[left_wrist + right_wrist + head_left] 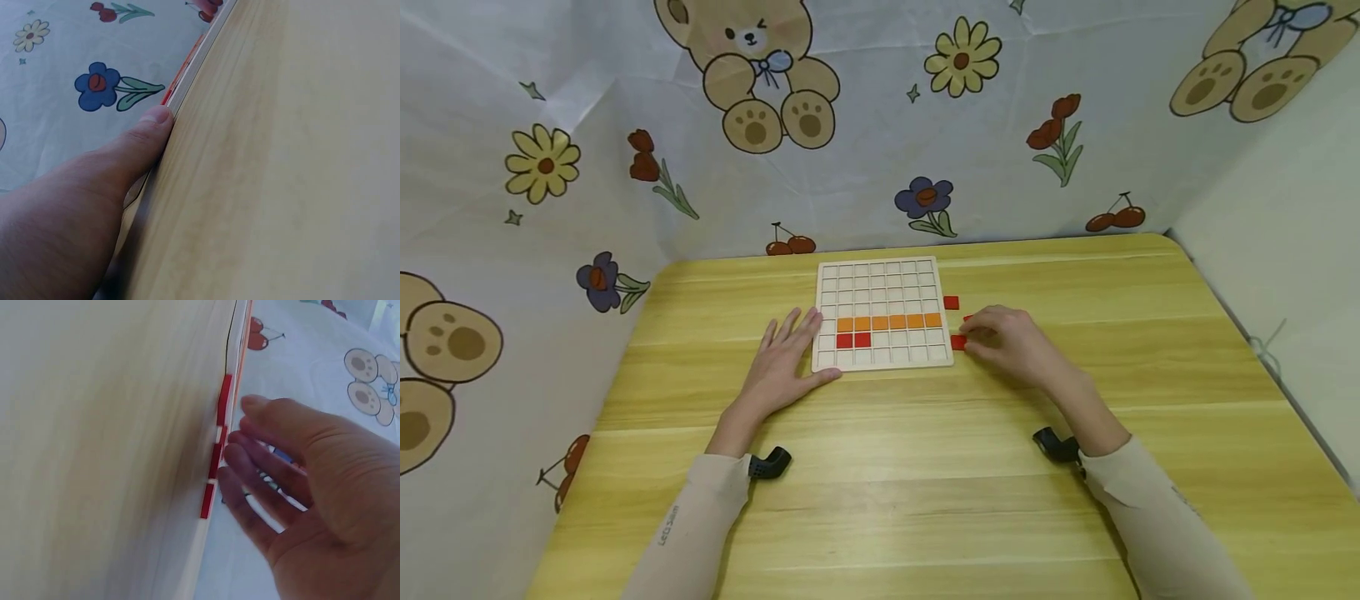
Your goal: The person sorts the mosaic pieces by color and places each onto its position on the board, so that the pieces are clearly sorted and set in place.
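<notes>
Red tiles point(958, 342) just beside the fingers point(247, 511) of the right hand point(1019, 346)

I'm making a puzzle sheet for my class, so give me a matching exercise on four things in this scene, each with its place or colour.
1. Left hand
2. Row of six tiles
3. Right hand
4. Pair of tiles in the row nearer the person

A. Orange
B. Beside the loose tiles to the right of the gridded board
C. Red
D. At the board's left edge

Pairs: 1-D, 2-A, 3-B, 4-C
</notes>
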A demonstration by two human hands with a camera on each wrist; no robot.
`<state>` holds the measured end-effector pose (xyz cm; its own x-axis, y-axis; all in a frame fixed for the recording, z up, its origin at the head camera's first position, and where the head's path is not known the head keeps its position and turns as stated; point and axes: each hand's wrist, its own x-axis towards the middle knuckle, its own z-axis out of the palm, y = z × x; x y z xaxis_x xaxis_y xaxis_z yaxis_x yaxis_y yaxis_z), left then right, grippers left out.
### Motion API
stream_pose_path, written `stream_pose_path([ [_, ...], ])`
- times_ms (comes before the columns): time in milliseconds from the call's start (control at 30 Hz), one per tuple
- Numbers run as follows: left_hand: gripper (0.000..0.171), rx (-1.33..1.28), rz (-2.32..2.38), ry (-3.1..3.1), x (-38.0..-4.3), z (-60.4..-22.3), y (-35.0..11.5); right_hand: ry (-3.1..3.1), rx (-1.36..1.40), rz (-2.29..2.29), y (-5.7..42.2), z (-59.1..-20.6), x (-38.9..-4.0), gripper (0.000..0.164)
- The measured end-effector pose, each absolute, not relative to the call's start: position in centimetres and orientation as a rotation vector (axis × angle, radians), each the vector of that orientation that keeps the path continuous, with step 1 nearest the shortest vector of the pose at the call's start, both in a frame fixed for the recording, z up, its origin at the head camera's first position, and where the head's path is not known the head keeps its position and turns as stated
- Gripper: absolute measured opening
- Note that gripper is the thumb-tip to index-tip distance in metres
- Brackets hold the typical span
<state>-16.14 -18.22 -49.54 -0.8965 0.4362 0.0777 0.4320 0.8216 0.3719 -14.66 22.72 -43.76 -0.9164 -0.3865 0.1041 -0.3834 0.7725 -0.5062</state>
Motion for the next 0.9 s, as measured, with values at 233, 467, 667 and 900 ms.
stream_pose_path([
  [233, 0.105, 0.703, 0.622, 2.986, -16.0, -49.4, -18.3, 2.951, -0.656, -0.793, 22.0, -44.0, -14.8, 0.027],
  [467, 0.105, 0.701, 0.625, 2.983, -16.0, -49.4, -18.3, 2.961, -0.669, -0.786, 21.6, -44.1, -15.0, 0.024],
  [667, 0.105, 0.708, 0.618, 2.989, -16.0, -49.5, -18.3, 2.974, -0.658, -0.803, 21.8, -44.0, -15.0, 0.022],
  [900, 0.105, 0.711, 0.608, 2.991, -16.1, -49.5, -18.2, 2.968, -0.652, -0.831, 21.0, -43.2, -15.2, 0.019],
])
